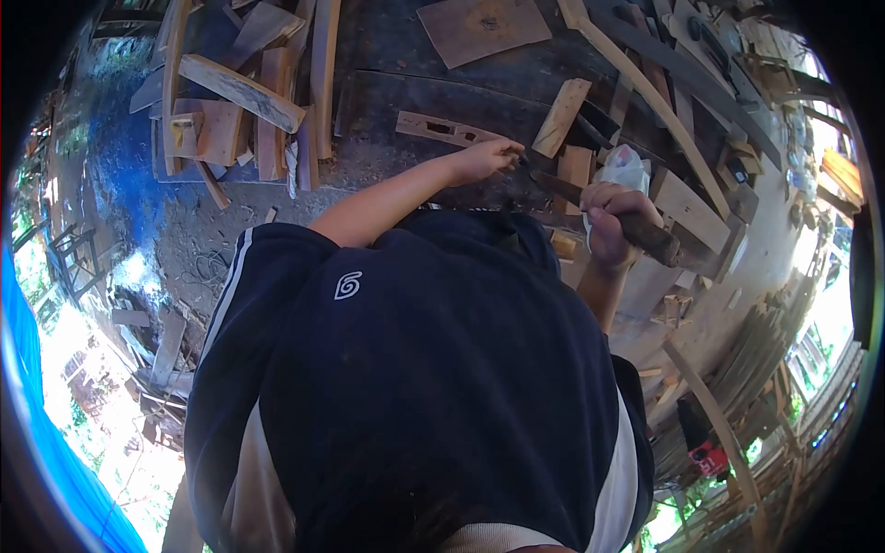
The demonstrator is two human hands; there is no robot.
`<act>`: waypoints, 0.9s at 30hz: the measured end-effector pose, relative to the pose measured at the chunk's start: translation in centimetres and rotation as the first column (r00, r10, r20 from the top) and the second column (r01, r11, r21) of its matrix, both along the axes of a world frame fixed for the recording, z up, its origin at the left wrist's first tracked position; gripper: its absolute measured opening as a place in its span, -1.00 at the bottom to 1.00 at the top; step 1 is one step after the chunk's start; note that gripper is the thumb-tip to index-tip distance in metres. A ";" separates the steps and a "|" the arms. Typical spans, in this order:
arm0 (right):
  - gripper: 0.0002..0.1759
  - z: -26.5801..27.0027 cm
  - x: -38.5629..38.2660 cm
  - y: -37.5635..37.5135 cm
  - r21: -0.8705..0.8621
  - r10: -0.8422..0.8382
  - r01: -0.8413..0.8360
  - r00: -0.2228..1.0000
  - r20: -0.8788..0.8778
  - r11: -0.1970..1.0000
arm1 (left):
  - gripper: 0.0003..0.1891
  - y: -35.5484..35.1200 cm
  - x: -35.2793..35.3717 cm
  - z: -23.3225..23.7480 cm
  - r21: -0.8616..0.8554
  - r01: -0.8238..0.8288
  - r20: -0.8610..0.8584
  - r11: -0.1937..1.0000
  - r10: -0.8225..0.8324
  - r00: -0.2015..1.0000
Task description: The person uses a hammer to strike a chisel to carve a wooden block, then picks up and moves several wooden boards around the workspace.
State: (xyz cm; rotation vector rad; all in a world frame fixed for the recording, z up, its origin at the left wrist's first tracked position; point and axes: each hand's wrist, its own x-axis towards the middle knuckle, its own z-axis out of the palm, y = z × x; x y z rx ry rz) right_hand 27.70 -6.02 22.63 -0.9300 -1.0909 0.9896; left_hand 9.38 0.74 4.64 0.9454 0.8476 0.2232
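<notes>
My right hand [610, 224] is closed around the dark handle of a big knife [562, 189], whose blade points up and left. My left hand [487, 158] reaches out from a bare arm, and its fingers are pinched together right at the blade's tip. What they pinch is too small and dark to make out. Just beyond the left hand lies a flat wooden piece with slots [438, 129] on a dark wooden surface [406, 64]. My dark navy shirt [415, 369] fills the lower middle of the view.
Loose planks [244, 92] are piled at the upper left, with a square board [484, 28] at the top. A short block [562, 115], a white plastic bag [627, 170] and more offcuts lie near my hands. Long curved wooden strips [645, 92] run down the right side. At the left is dirt ground.
</notes>
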 end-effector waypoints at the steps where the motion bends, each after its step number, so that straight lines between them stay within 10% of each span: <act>1: -0.82 0.1 -0.2 0.1 0.018 0.018 -0.018 0.999 -0.033 1.000 | -0.64 -0.1 0.2 -0.4 -0.003 0.004 0.001 1.000 -0.004 1.000; 4: -0.82 0.1 -0.6 0.1 0.023 0.035 -0.035 0.999 -0.012 0.999 | -0.66 -0.3 0.7 -2.2 -0.449 -0.126 0.214 0.885 0.243 0.946; 12: -0.83 0.4 -1.4 -0.2 -0.148 0.015 0.021 0.971 0.237 0.989 | -0.76 1.2 -0.4 -2.5 -0.017 0.006 0.147 1.000 -0.003 0.989; 16: -0.82 -0.7 -1.4 -0.2 -0.196 -0.136 0.191 0.955 0.263 0.962 | -0.87 7.8 -0.5 -3.0 0.002 -0.358 0.176 0.934 0.352 0.919; 23: -0.83 -1.6 -0.7 -0.8 -0.204 -0.174 0.213 0.965 0.194 0.956 | -0.64 18.5 0.7 -6.0 0.372 -0.492 -0.153 0.787 0.575 0.804; 27: -0.82 -2.0 -0.9 -0.8 -0.112 -0.153 0.178 0.967 0.202 0.978 | -0.48 13.8 -0.6 -7.3 0.578 -0.125 -0.392 0.806 0.408 0.825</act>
